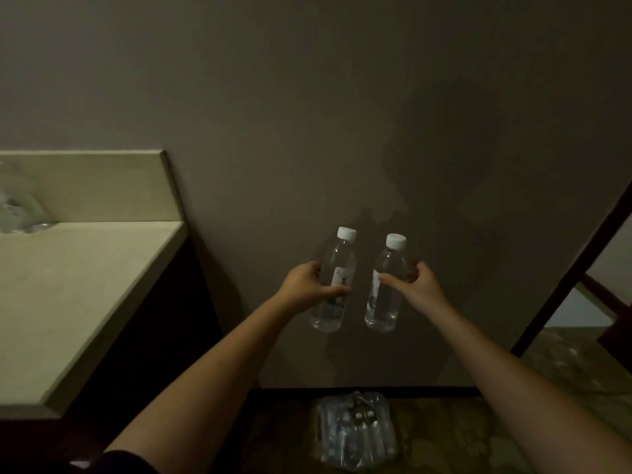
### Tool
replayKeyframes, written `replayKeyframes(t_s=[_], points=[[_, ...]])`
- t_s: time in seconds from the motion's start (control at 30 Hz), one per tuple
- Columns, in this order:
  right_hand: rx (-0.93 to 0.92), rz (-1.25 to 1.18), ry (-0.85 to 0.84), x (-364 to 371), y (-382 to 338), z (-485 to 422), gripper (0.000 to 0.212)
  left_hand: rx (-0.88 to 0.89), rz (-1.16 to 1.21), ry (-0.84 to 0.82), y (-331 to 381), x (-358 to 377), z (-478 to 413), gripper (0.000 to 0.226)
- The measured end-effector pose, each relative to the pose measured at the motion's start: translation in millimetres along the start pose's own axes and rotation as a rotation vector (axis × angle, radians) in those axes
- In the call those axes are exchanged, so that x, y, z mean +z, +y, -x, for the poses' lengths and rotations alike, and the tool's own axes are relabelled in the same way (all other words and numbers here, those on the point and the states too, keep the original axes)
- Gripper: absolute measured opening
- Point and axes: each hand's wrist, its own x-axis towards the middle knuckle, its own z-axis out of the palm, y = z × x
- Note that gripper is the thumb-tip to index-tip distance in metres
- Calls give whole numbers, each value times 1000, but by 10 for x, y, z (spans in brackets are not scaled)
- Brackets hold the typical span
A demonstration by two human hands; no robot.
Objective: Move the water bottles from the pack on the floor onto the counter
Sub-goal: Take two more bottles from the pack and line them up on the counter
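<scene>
While I hold one water bottle in each hand, both bottles are in the air in front of the wall, above the pack and not on the counter. My left hand (pixel 306 280) grips the left bottle (pixel 337 258): the fingers curl round its middle from the left side and the thumb lies across the label. My right hand (pixel 419 285) grips the right bottle (pixel 383 309) in the same way from the right side, with the thumb on the front and the fingers round the back. Both bottles are clear, each is closed with a white cap, and they stand almost upright, the tops leaning a little to the right. They are near each other but do not touch. Below them, on the floor at the foot of the wall, lies the pack (pixel 355 432), a bundle of more bottles in wrinkled clear film. To the left is the counter (pixel 68 285), a pale top with a raised back edge and a dark cabinet (pixel 164 319) under it. At its far left end something clear (pixel 17 210) stands on it, too blurred to tell what it is. A dark shadow falls on the wall (pixel 307 114) behind the bottles. The floor (pixel 564 371) has a patterned carpet, and a dark sleeve (pixel 119 463) shows on my left upper arm.
</scene>
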Motion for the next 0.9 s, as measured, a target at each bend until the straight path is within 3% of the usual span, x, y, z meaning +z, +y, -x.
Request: replayKeyframes(t_s=[0.1, 0.23, 0.4, 0.6, 0.67, 0.9], points=[[-29, -94, 7, -66, -149, 86, 58, -7, 120, 16, 143, -128, 137, 57], [-76, -187, -31, 7, -303, 210, 37, -2, 269, 34, 174, -342, 376, 53], [-154, -107, -163, 464, -544, 274, 38, -57, 317, 132, -36, -711, 738, 42], [-271, -21, -318, 1468, -858, 369, 47, -170, 314, 298, -633, -1528, 1176, 46], [-280, -11, -365, 1880, -975, 403, 49, -181, 322, 349, -840, -1869, 1337, 39], [-265, -78, -456, 3438, -1367, 650, 50, -253, 315, 462, -1677, -3087, 1808, 50]])
